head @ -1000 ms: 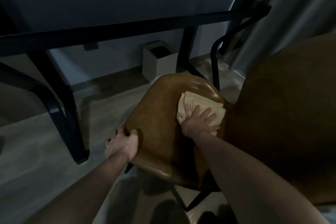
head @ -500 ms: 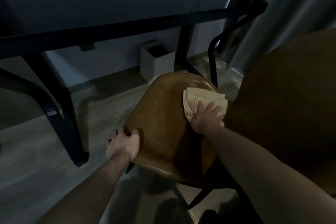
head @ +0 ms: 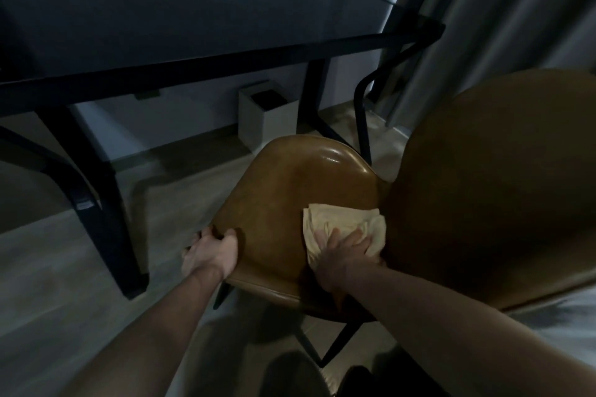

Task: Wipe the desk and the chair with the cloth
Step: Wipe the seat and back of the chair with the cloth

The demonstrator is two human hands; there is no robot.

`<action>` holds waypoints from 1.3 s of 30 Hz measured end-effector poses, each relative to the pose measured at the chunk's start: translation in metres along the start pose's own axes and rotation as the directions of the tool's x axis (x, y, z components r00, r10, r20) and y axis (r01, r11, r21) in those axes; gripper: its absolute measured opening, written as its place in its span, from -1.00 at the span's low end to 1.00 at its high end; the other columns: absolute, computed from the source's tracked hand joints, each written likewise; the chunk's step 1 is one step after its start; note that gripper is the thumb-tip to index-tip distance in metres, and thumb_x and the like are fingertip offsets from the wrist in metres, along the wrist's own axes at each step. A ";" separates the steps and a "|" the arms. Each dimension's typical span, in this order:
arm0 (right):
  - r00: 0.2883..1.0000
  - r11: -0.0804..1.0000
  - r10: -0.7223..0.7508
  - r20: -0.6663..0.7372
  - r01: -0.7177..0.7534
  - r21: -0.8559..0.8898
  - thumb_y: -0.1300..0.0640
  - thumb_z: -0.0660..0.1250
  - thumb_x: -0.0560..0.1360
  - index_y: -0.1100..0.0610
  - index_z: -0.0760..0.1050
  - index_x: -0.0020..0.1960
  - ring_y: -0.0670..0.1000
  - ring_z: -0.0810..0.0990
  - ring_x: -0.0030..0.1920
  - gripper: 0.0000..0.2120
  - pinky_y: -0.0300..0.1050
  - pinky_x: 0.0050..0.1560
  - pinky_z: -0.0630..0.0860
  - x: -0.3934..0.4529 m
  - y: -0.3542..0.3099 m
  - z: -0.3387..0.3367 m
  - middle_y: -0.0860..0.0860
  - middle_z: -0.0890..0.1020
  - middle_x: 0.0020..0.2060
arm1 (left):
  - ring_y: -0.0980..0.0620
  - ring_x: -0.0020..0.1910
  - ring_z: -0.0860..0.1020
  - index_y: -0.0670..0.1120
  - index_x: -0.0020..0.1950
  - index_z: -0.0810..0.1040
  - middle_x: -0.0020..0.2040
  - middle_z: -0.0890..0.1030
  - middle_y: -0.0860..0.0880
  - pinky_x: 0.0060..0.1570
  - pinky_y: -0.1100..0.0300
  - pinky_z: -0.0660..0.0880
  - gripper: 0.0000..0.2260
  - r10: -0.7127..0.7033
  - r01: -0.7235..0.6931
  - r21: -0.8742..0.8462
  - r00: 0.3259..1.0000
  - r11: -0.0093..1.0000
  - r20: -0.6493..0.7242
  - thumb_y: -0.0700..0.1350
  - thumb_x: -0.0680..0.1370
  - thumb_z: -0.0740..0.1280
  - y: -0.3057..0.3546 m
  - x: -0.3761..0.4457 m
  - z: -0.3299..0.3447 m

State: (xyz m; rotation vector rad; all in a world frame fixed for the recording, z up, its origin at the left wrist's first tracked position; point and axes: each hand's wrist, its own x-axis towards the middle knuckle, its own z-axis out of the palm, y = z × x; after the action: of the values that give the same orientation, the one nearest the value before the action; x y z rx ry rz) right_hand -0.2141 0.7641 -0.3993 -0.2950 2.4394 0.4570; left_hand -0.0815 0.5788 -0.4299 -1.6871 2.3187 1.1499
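My chair seat (head: pixel 290 203), brown and glossy, carries the pale cloth (head: pixel 342 224) at its three o'clock edge, right against the backrest (head: pixel 500 187). My right hand (head: pixel 345 251) lies flat on the cloth; my left hand (head: pixel 211 253) grips the seat's rim at nine o'clock. Up at eleven o'clock, the dark desk (head: pixel 177 22) top. On the floor (head: pixel 48 267) at twelve, a white bin (head: pixel 271 121).
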 end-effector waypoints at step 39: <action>0.963 0.945 -0.270 -0.028 0.270 0.183 -0.27 0.11 0.69 -0.19 -0.30 0.69 0.39 -0.27 0.65 -0.23 0.53 0.57 0.01 -0.039 0.014 -0.004 0.12 -0.30 0.68 | -0.25 0.51 0.36 0.07 0.63 0.33 0.56 0.42 -0.15 0.50 -0.11 0.28 -0.40 -0.019 0.019 -0.116 1.000 0.993 0.000 0.29 0.66 0.00 -0.007 0.008 0.003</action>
State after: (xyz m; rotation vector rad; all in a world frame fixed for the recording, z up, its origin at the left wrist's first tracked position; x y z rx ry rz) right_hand -0.1902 0.7790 -0.3684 -0.5404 2.3761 0.1080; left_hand -0.0799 0.5734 -0.4392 -1.7429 2.2720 1.3038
